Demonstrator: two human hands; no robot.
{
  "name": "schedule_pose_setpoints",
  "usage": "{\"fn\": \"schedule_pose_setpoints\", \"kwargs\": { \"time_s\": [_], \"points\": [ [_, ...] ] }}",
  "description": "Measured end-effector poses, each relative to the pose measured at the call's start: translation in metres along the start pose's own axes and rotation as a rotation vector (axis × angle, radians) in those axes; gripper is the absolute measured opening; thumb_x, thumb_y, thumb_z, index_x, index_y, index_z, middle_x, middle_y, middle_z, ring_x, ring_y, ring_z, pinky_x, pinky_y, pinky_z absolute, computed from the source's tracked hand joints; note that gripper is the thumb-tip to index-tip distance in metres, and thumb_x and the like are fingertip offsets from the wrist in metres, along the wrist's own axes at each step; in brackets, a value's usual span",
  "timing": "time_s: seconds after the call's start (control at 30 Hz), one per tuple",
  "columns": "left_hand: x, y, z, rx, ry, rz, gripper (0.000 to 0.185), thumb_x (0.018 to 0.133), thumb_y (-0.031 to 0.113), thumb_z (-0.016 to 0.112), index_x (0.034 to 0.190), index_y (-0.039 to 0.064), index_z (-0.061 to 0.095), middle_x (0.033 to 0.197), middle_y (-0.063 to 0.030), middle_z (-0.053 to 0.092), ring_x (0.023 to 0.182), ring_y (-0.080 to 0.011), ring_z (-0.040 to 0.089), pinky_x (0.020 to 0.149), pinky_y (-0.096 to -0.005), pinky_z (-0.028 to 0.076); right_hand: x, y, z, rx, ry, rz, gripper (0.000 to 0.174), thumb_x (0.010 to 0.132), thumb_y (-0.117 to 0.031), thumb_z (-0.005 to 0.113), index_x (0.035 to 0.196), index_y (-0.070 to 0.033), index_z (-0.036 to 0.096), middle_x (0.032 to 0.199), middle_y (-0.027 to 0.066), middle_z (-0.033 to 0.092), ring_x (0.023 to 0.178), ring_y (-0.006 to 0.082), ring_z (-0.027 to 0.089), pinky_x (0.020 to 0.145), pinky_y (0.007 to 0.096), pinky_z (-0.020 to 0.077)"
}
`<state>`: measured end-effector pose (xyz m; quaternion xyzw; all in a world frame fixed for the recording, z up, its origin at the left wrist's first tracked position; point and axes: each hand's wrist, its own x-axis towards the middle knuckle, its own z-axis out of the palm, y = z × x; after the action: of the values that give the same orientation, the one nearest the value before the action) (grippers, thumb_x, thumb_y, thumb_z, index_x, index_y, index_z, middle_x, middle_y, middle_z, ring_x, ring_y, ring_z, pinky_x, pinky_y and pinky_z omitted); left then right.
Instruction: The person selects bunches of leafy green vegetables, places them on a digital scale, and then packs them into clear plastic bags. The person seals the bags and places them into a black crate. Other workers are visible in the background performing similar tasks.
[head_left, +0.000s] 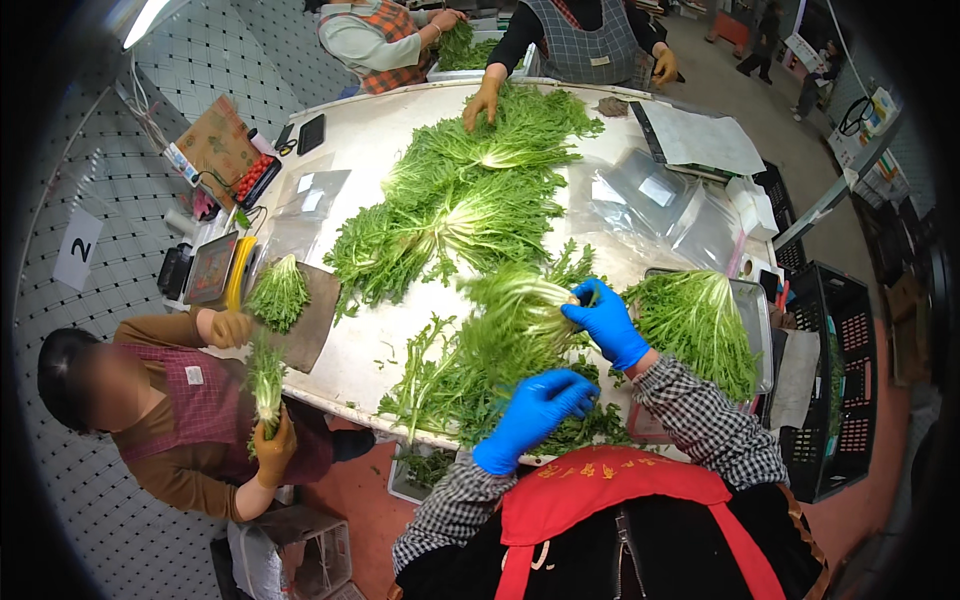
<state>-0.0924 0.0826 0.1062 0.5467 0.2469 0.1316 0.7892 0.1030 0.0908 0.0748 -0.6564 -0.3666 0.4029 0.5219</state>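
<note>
My right hand (609, 321), in a blue glove, holds a head of frilly leafy greens (517, 304) by its pale root end, the leaves pointing left and blurred. Below and to the left, my left hand (538, 416), also blue-gloved, is over loose green leaves (480, 401) near the table edge; its fingers are bent, and whether they grip a leaf is unclear. Farther up the white table (360, 352) lies a large pile of greens (465, 217). Right of my right hand, more greens (697, 322) rest on a metal tray (752, 322).
A co-worker at left holds greens (266, 382) beside a dark board (319, 307). Across the table, another's gloved hand (484, 103) touches the pile. Clear plastic bags (645, 195) lie at right, near black crates (832, 390). A bin with scraps (424, 469) stands below the edge.
</note>
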Motion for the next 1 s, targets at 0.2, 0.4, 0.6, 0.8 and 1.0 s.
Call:
{"fn": "schedule_pose_setpoints", "kwargs": {
  "time_s": [0.2,0.4,0.6,0.8,1.0],
  "points": [
    [0.045,-0.100,0.002,-0.866,0.074,0.075,0.051,0.101,0.039,0.049,0.137,0.003,0.045,0.129,-0.0144,0.057,0.117,-0.0238,0.055,0.102,-0.0399,0.043,-0.030,0.029,0.005,0.600,0.037,0.363,0.025,0.085,-0.015,0.073,0.100,-0.006,0.055,0.093,0.0077,0.062,0.078,0.0185,0.063,0.065,0.0327,0.0546],
    [0.058,-0.120,-0.027,-1.216,0.198,0.150,0.049,0.097,0.021,0.052,0.138,-0.003,0.040,0.133,-0.0203,0.053,0.124,-0.0306,0.051,0.110,-0.0451,0.038,-0.052,0.045,0.006,0.224,-0.060,0.136,0.030,0.086,-0.016,0.072,0.109,-0.004,0.056,0.099,0.0075,0.063,0.090,0.0173,0.062,0.074,0.0318,0.0520],
    [0.052,-0.100,-0.024,-1.135,0.249,0.168,0.046,0.096,0.016,0.055,0.135,-0.006,0.043,0.130,-0.0214,0.055,0.119,-0.0299,0.055,0.107,-0.0436,0.042,-0.051,0.007,0.005,-0.560,-0.035,-0.555,0.041,0.077,-0.013,0.072,0.114,-0.009,0.057,0.100,0.0125,0.053,0.087,0.0307,0.059,0.073,0.0369,0.0506],
    [0.051,-0.132,-0.036,-1.133,0.184,0.148,0.025,0.093,0.013,0.060,0.113,-0.001,0.062,0.111,-0.0139,0.066,0.104,-0.0241,0.061,0.098,-0.0388,0.046,-0.040,0.010,0.015,-0.789,-0.235,-0.494,0.030,0.076,-0.014,0.071,0.099,-0.006,0.054,0.098,0.0155,0.051,0.088,0.0366,0.058,0.071,0.0456,0.0494],
    [0.044,-0.139,-0.032,-1.039,0.279,0.104,0.012,0.088,0.007,0.062,0.095,0.001,0.069,0.099,-0.0110,0.069,0.097,-0.0214,0.063,0.094,-0.0358,0.047,-0.032,0.028,0.014,-0.788,-0.302,-0.445,0.025,0.078,-0.012,0.066,0.098,-0.005,0.052,0.094,0.0187,0.053,0.079,0.0404,0.059,0.067,0.0484,0.0489]
  ]
}}
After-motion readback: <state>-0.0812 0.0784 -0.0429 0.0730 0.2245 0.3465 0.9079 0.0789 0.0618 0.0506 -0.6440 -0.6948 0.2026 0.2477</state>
